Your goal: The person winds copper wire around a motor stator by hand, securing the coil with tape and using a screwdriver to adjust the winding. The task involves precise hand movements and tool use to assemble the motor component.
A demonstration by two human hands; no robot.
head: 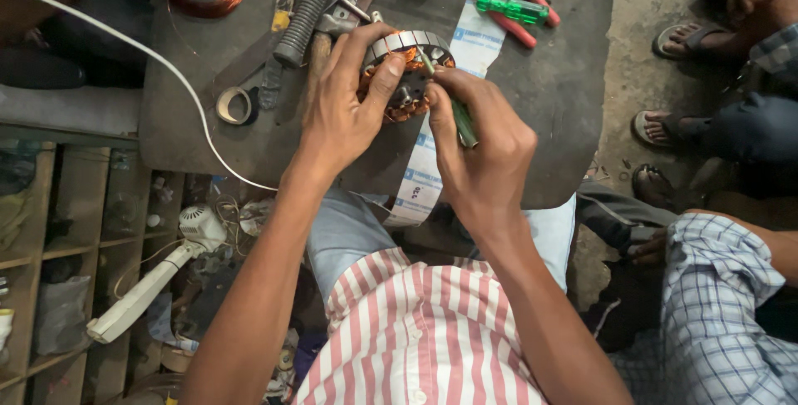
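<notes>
Stator (407, 72) with copper windings sits mid-table (549, 97), gripped around its rim by the left hand (345, 110). Right hand (482, 155) grasps a green-handled tool (460, 118), tip poked into the coils. Windings look mostly seated; tucking seems unfinished.

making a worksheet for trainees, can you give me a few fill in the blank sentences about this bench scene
1. The left hand steadies a round motor stator wound with ____ coloured wire.
2. The right hand holds a tool with a ____ handle.
3. A roll of tape lies to the ____ of the stator.
4. The person's shirt has red and white ____.

Missing words: copper; green; left; stripes
</notes>
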